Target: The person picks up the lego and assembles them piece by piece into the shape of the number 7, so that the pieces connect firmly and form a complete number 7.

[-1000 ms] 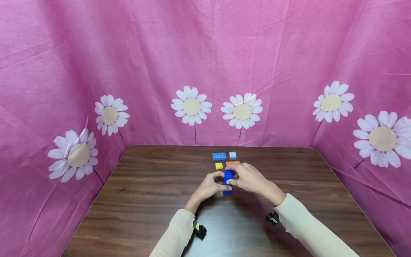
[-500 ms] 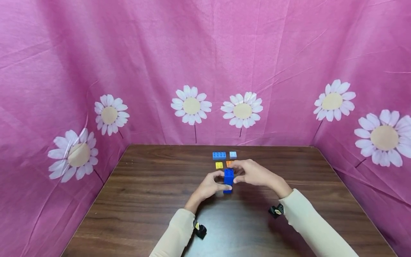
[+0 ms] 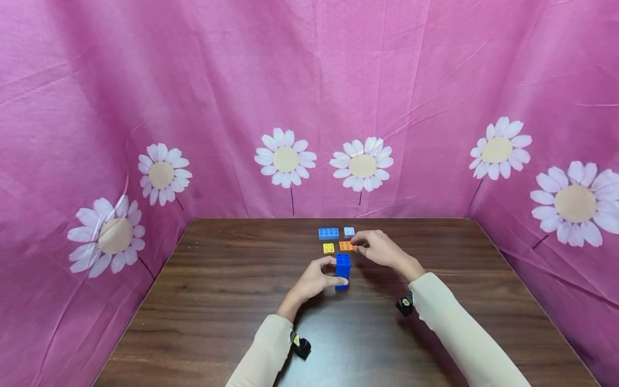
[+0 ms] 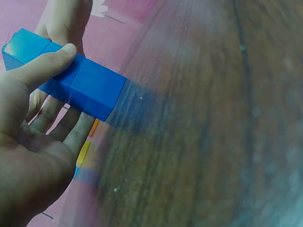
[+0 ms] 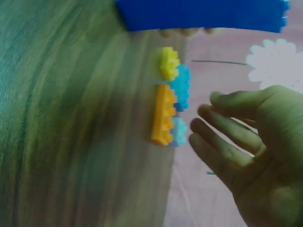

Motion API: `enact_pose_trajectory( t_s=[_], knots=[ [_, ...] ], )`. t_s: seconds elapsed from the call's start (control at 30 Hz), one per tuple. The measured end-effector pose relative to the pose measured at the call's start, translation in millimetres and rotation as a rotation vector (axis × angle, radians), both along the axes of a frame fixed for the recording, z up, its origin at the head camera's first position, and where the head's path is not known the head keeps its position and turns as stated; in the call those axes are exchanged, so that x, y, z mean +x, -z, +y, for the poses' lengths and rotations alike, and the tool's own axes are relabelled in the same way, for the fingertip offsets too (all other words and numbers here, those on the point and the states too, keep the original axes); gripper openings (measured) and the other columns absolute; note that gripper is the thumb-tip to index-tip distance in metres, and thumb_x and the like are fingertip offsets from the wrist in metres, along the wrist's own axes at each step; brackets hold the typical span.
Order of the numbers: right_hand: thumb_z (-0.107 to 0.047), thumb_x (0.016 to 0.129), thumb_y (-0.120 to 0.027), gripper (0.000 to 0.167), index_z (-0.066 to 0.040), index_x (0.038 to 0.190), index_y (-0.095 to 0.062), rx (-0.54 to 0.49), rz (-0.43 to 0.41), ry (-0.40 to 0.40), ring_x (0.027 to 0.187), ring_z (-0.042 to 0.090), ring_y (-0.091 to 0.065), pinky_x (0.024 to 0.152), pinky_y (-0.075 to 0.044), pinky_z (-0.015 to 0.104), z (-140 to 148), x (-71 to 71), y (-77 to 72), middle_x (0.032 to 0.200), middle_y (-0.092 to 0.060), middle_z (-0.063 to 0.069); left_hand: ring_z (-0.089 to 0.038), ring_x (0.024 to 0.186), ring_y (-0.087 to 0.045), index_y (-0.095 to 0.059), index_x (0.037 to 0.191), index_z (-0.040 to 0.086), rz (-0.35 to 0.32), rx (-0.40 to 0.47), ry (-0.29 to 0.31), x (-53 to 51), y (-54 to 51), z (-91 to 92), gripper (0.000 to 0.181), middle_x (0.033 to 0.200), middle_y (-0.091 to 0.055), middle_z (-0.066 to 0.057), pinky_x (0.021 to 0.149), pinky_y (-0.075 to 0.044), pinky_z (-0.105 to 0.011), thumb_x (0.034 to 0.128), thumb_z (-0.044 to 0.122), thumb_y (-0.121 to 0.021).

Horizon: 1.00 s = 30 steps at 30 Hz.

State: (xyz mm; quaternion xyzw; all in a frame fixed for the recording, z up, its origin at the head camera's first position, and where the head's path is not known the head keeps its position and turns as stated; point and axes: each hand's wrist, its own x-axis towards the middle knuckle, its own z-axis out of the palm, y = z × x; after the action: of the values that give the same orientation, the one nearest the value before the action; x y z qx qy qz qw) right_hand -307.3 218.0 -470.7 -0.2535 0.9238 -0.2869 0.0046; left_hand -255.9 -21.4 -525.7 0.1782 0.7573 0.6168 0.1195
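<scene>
A tower of stacked dark blue bricks (image 3: 343, 266) stands upright on the table. My left hand (image 3: 311, 279) grips it from the left; in the left wrist view the thumb of that hand (image 4: 38, 113) lies across the blue tower (image 4: 97, 85). Behind the tower, my right hand (image 3: 384, 251) is over the right end of an orange brick (image 3: 346, 245) in the head view. The right wrist view has the right hand (image 5: 255, 142) with slightly bent, spread fingers and nothing between them, beside the orange brick (image 5: 163, 115).
Left of the orange brick lies a small yellow brick (image 3: 329, 248). Behind are a lighter blue brick (image 3: 328, 233) and a small pale blue one (image 3: 349, 231). The wooden table (image 3: 232, 269) ends at a pink curtain (image 3: 217, 134) with printed daisies.
My right hand has let go of the blue tower and moved back to the orange brick. The left hand has kept its grip on the tower.
</scene>
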Motion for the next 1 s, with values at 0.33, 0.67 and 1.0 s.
enact_pose_trajectory(
  t_s=[0.33, 0.67, 1.0],
  knots=[
    [-0.006, 0.098, -0.073, 0.025, -0.001, 0.123, -0.075, 0.114, 0.045, 0.069, 0.108, 0.031, -0.067, 0.101, -0.057, 0.055, -7.9, -12.1, 16.7, 0.122, -0.075, 0.014, -0.012, 0.097, -0.065, -0.074, 0.114, 0.008, -0.004, 0.006, -0.003, -1.0, -0.7, 2.2, 0.03, 0.109, -0.076, -0.006, 0.09, -0.052, -0.028, 0.0876, 0.014, -0.088],
    [-0.002, 0.092, -0.078, 0.011, -0.007, 0.102, -0.076, 0.174, 0.062, 0.087, 0.104, 0.028, -0.06, 0.098, -0.056, 0.051, -7.7, -8.8, 29.6, 0.109, -0.072, 0.009, -0.012, 0.098, -0.065, -0.074, 0.113, 0.01, 0.01, 0.008, 0.0, -0.2, 2.4, 0.4, 0.03, 0.109, -0.076, -0.004, 0.091, -0.053, -0.028, 0.0875, 0.017, -0.089],
    [0.003, 0.089, -0.077, 0.015, -0.01, 0.088, -0.071, 0.125, 0.083, 0.063, 0.098, 0.027, -0.061, 0.092, -0.056, 0.05, -6.0, -9.4, 39.8, 0.105, -0.068, 0.006, -0.016, 0.106, -0.066, -0.072, 0.115, 0.012, 0.001, 0.022, 0.018, -1.4, 5.5, 0.4, 0.03, 0.111, -0.075, -0.001, 0.1, -0.053, -0.036, 0.0892, 0.016, -0.087]
  ],
)
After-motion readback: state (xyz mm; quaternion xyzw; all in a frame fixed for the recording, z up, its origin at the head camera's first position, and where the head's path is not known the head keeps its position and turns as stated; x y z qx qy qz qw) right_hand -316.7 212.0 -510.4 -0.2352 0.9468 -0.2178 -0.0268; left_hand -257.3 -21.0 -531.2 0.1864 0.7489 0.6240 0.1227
